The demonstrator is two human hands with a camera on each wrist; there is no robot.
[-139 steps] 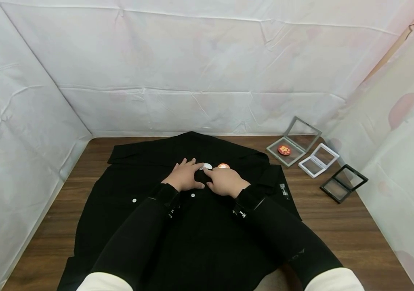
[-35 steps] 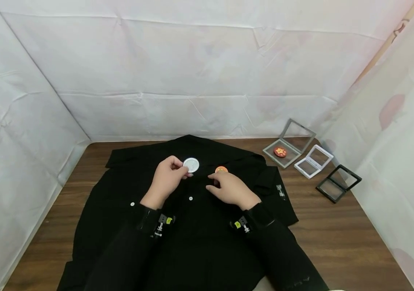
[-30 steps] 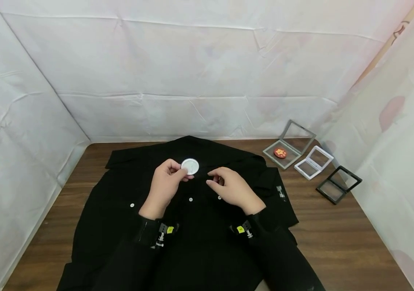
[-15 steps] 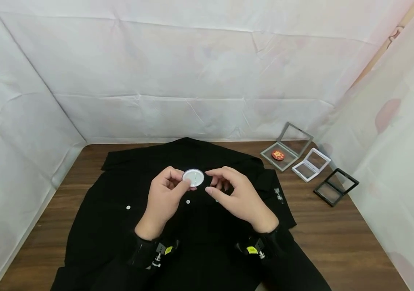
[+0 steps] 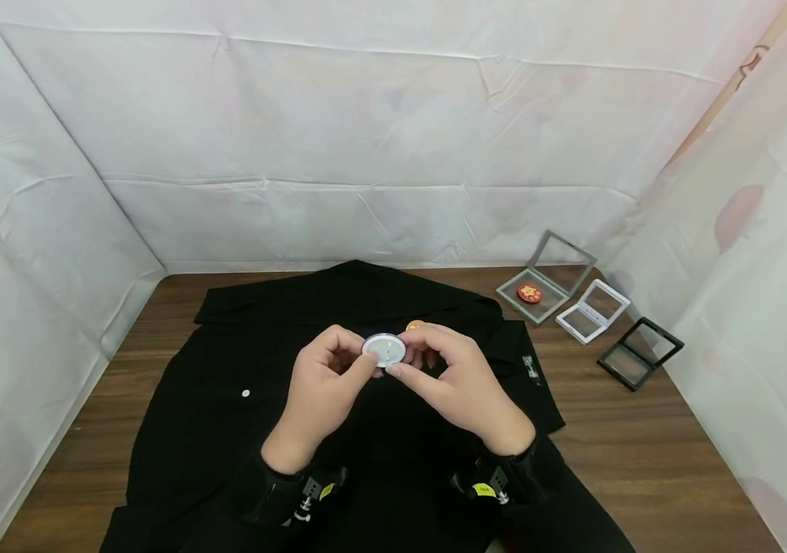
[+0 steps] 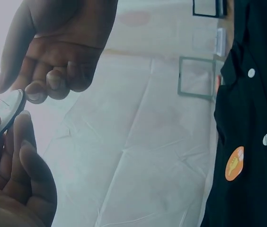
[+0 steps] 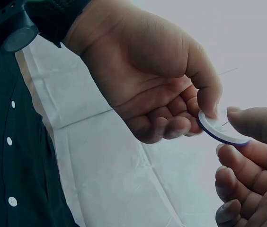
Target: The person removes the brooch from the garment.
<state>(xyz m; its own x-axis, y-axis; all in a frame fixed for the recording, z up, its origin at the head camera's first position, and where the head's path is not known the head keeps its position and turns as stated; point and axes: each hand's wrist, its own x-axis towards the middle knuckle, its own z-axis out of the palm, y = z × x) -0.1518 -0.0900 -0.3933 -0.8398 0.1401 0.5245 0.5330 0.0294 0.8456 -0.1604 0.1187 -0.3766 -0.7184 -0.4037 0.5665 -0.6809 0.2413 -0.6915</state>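
In the head view a round pin badge (image 5: 382, 349) with a blue-purple rim is held above a black shirt (image 5: 352, 288), its white back facing up. My left hand (image 5: 320, 392) pinches its left side, thumb over the back. From the other side my right hand (image 5: 465, 380) pinches the edge between thumb and fingertips. A thin pin wire shows over the back of the badge (image 7: 223, 131) in the right wrist view. On the shirt lies an orange badge (image 6: 235, 163), mostly hidden behind my right hand in the head view.
At the right of the wooden table (image 5: 676, 453) stand an open grey case (image 5: 531, 309) with a red flower badge (image 5: 529, 293) in it, an open white case (image 5: 581, 323) and an open black case (image 5: 628, 367). White cloth walls (image 5: 365, 153) enclose the table.
Earlier both hands were down on the shirt by the badge. My left hand then lifted it and turned its back up; my right hand has come over and now pinches its edge too.
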